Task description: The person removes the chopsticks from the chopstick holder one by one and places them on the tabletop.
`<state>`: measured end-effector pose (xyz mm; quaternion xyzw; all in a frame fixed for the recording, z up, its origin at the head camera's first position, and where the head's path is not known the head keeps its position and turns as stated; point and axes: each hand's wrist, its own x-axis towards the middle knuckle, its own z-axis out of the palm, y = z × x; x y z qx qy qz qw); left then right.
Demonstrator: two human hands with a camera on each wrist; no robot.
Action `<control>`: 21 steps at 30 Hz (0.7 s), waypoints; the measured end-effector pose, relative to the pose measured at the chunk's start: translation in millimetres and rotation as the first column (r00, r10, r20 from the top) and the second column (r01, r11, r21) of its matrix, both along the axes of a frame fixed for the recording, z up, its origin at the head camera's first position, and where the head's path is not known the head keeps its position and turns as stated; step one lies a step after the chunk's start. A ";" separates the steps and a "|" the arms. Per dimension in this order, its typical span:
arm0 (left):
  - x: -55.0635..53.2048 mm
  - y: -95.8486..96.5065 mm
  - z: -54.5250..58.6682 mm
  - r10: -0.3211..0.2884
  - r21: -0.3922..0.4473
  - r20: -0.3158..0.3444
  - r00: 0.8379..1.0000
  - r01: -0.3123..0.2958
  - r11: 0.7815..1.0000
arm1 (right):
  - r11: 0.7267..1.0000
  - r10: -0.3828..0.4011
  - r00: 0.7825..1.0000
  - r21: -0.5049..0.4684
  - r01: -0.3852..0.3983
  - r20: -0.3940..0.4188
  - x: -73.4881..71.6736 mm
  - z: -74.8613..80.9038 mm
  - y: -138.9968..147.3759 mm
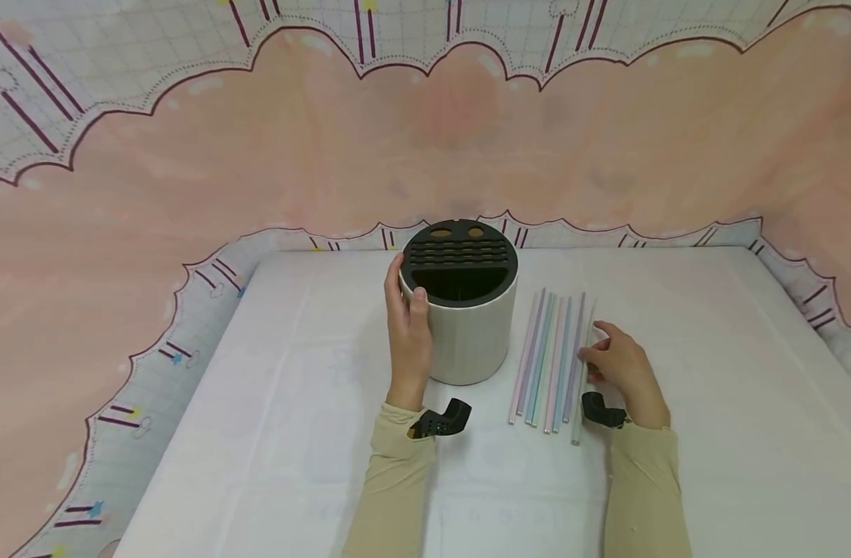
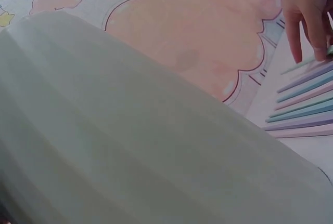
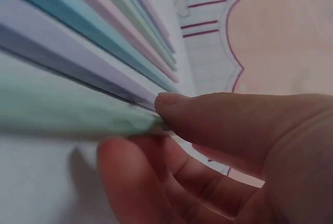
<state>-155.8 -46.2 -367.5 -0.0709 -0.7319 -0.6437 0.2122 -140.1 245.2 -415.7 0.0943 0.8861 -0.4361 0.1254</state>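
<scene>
A round pale grey pen holder (image 1: 470, 349) with a black slotted top (image 1: 460, 266) stands upright on the white table. My left hand (image 1: 410, 353) rests along its left side, fingers reaching up to the rim and thumb against the front. Right of the holder, several pastel pencils (image 1: 554, 365) in pink, lavender, blue and green lie side by side. At the right end of that row, my right hand (image 1: 624, 372) pinches a pale green pencil (image 3: 57, 104) between thumb and fingertips. The holder's pale wall (image 2: 135, 120) fills much of the left wrist view, where the left fingers are hidden.
A white cloth covers the table (image 1: 293, 434). Behind it hangs a peach backdrop (image 1: 328, 155) with scalloped cloud outlines, which also runs along the table's left and right edges. Black wrist mounts (image 1: 448, 418) project inward from both sleeves.
</scene>
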 end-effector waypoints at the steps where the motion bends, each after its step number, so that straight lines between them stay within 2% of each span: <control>1: 1.7 -0.7 0.7 -0.002 0.003 -0.001 1.000 0.002 1.000 | 1.000 0.008 1.000 0.006 -0.008 0.003 0.8 -0.2 -1.4; 4: 5.9 -2.6 2.4 -0.012 0.018 -0.011 1.000 0.012 1.000 | 0.999 0.026 1.000 0.040 -0.026 0.000 4.6 0.2 -5.0; 9: 8.5 -2.3 4.5 -0.045 0.044 -0.023 0.999 0.046 0.998 | 0.999 0.013 1.000 0.052 -0.012 -0.014 9.8 2.0 -5.0; 14: 8.8 -2.8 6.4 -0.020 0.022 -0.006 1.000 0.020 1.000 | 0.999 0.008 1.000 0.048 -0.008 -0.007 10.3 2.7 -3.9; 18: 10.0 -7.4 6.3 0.010 -0.035 0.020 1.000 -0.009 0.999 | 0.994 0.022 1.000 0.110 -0.020 -0.019 10.3 6.9 -3.2; 21: 12.2 -16.1 6.8 0.045 -0.110 0.040 0.998 -0.040 0.993 | 0.990 0.033 0.997 0.142 -0.023 -0.067 11.8 12.9 -1.9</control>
